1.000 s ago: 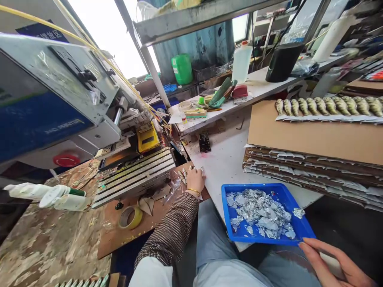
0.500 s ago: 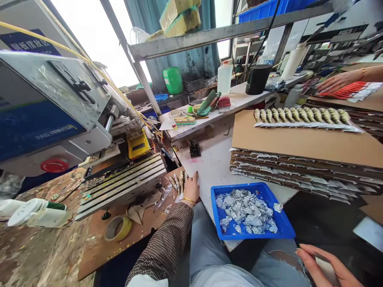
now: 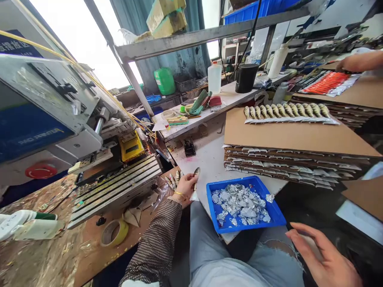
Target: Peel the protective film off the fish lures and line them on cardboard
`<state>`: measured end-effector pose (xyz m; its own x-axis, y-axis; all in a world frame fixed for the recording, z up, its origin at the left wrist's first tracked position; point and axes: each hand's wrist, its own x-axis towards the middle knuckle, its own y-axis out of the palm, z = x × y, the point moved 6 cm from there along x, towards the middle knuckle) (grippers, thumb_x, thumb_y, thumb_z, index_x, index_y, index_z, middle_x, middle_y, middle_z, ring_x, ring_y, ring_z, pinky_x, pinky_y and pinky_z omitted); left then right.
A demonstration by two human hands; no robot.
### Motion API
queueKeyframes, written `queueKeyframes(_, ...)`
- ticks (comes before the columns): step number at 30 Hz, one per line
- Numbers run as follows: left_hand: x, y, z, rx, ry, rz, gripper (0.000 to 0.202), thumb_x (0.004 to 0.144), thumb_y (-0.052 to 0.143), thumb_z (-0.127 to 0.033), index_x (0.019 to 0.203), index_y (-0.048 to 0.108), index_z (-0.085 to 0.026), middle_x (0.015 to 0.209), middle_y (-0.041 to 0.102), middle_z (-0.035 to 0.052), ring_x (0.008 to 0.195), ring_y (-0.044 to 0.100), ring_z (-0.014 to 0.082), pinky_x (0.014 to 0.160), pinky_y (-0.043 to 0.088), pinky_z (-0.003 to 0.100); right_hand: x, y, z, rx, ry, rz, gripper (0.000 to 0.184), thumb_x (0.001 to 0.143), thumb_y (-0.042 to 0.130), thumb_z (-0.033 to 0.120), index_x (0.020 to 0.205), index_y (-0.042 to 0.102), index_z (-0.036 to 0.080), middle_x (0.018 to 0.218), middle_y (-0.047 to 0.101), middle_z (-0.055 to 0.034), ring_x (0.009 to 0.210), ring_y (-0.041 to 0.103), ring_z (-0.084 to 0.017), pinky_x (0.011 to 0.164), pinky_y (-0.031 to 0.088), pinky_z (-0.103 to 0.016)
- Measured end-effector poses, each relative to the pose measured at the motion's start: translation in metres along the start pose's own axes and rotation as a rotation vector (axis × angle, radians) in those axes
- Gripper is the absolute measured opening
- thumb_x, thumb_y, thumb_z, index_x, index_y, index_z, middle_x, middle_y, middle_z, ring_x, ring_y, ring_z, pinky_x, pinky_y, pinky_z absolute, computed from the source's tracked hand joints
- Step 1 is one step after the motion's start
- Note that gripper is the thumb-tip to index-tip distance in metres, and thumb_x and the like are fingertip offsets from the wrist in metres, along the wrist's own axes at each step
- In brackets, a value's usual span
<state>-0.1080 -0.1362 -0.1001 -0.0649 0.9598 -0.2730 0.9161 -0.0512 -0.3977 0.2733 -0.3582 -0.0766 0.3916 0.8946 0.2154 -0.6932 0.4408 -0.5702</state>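
Note:
My left hand [image 3: 186, 186] is closed on a fish-shaped lure [image 3: 196, 175], its dark-backed body standing out past the fingertips and a white strip showing below. Several more fish-shaped lures [image 3: 171, 181] lie beside that hand on the brown board. At the lower right, my right hand [image 3: 326, 255] is raised over my knee with thumb and fingers curled. Something pale shows between them, too unclear to name. Between the hands sits a blue tray [image 3: 215, 223] holding silver foil scraps [image 3: 242, 203].
Stacked cardboard sheets [image 3: 269, 135] stand at the right, a row of fish lures [image 3: 284, 111] on top. Left are a pad printer [image 3: 44, 119], a slotted metal bed [image 3: 116, 191] and a tape roll [image 3: 115, 233]. A co-worker's hand [image 3: 356, 63] is over orange lures [image 3: 326, 83].
My left hand has lifted one lure away from the group on the board. My right hand has come further up into view. The whole view has shifted slightly.

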Motion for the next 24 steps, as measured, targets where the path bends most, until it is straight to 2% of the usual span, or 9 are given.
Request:
queueKeyframes(2, -0.017, 0.011, -0.016, -0.139, 0.009, 0.082, 0.043, 0.080, 0.070, -0.059, 0.089, 0.065, -0.017, 0.074, 0.064, 0.0015, 0.063, 0.060, 0.0121, 0.064, 0.052, 0.026, 0.007, 0.009, 0.013, 0.056, -0.042, 0.135, 0.045, 0.091, 0.057, 0.067, 0.103, 0.071, 0.026, 0.088, 0.080, -0.0056, 0.069, 0.077, -0.021, 0.053, 0.059, -0.019)
queueKeyframes(4, -0.040, 0.030, -0.030, -0.295, -0.001, 0.185, 0.050, 0.076, 0.073, -0.064, 0.093, 0.067, -0.017, 0.074, 0.061, 0.0007, 0.060, 0.057, 0.0101, 0.059, 0.049, 0.024, 0.013, 0.018, 0.031, 0.098, -0.088, 0.181, 0.042, 0.095, 0.052, 0.064, 0.099, 0.069, 0.025, 0.083, 0.079, -0.0045, 0.065, 0.075, -0.019, 0.057, 0.059, -0.019)
queueKeyframes(6, -0.068, 0.059, -0.041, -0.545, -0.065, 0.353, 0.050, 0.070, 0.082, -0.059, 0.093, 0.068, -0.017, 0.072, 0.057, -0.0006, 0.058, 0.054, 0.0091, 0.055, 0.046, 0.021, 0.018, 0.029, 0.052, 0.100, -0.148, 0.209, 0.038, 0.097, 0.053, 0.059, 0.095, 0.068, 0.025, 0.075, 0.076, -0.0020, 0.058, 0.071, -0.017, 0.053, 0.056, -0.021)
queueKeyframes(9, -0.112, 0.107, -0.051, -0.891, -0.218, 0.616, 0.043, 0.067, 0.090, -0.045, 0.089, 0.068, -0.016, 0.069, 0.054, -0.0022, 0.054, 0.050, 0.0066, 0.049, 0.040, 0.018, 0.022, 0.045, 0.078, 0.099, -0.263, 0.256, 0.035, 0.101, 0.050, 0.054, 0.093, 0.069, 0.025, 0.077, 0.074, -0.0019, 0.059, 0.068, -0.017, 0.061, 0.057, -0.024)
queueKeyframes(12, -0.142, 0.139, -0.053, -0.979, -0.299, 0.744, 0.041, 0.068, 0.090, -0.041, 0.092, 0.069, -0.014, 0.069, 0.053, -0.0020, 0.053, 0.048, 0.0056, 0.046, 0.037, 0.017, 0.023, 0.050, 0.089, 0.098, -0.333, 0.264, 0.030, 0.103, 0.050, 0.047, 0.094, 0.069, 0.024, 0.082, 0.074, -0.0016, 0.065, 0.068, -0.016, 0.066, 0.055, -0.024)
queueKeyframes(16, -0.158, 0.155, -0.054, -1.004, -0.344, 0.821, 0.038, 0.070, 0.089, -0.039, 0.089, 0.068, -0.013, 0.069, 0.052, -0.0015, 0.053, 0.048, 0.0061, 0.045, 0.035, 0.018, 0.022, 0.046, 0.085, 0.084, -0.323, 0.239, 0.030, 0.104, 0.049, 0.043, 0.092, 0.069, 0.024, 0.080, 0.073, -0.0015, 0.063, 0.066, -0.014, 0.064, 0.052, -0.023)
queueKeyframes(21, -0.160, 0.157, -0.057, -1.007, -0.370, 0.851, 0.037, 0.073, 0.087, -0.036, 0.091, 0.067, -0.011, 0.069, 0.052, -0.0016, 0.051, 0.045, 0.0051, 0.045, 0.032, 0.018, 0.018, 0.041, 0.078, 0.098, -0.263, 0.256, 0.031, 0.103, 0.050, 0.043, 0.089, 0.068, 0.022, 0.076, 0.071, -0.0011, 0.060, 0.060, -0.013, 0.058, 0.046, -0.023)
queueKeyframes(24, -0.161, 0.159, -0.057, -1.003, -0.384, 0.869, 0.037, 0.074, 0.086, -0.035, 0.094, 0.066, -0.010, 0.067, 0.051, -0.0018, 0.052, 0.046, 0.0056, 0.045, 0.030, 0.017, 0.018, 0.040, 0.076, 0.128, -0.207, 0.322, 0.033, 0.103, 0.051, 0.045, 0.086, 0.067, 0.021, 0.071, 0.065, 0.0001, 0.056, 0.053, -0.012, 0.053, 0.040, -0.023)
